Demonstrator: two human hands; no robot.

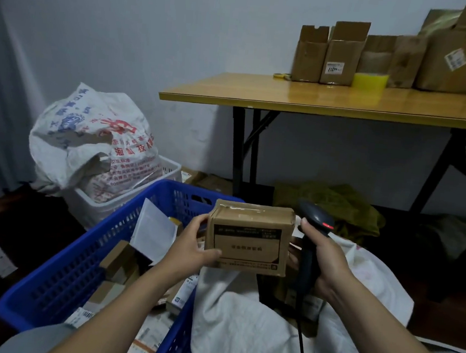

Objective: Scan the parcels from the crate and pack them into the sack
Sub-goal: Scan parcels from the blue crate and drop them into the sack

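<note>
While the left hand [189, 245] grips a parcel [249, 234] above the sack [240, 332], right hand [323, 257] clasps scanner [317, 217] at three o'clock

A small brown cardboard parcel [247, 235] is up just right of the blue plastic crate [78, 261], a black scanner [317, 217] farther right. A white sack [240, 332] touches the crate.

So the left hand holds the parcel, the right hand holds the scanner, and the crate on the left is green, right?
Not quite. The head view shows the crate is blue, not green. The rest stands: the left hand holds the parcel and the right hand holds the scanner.
</note>
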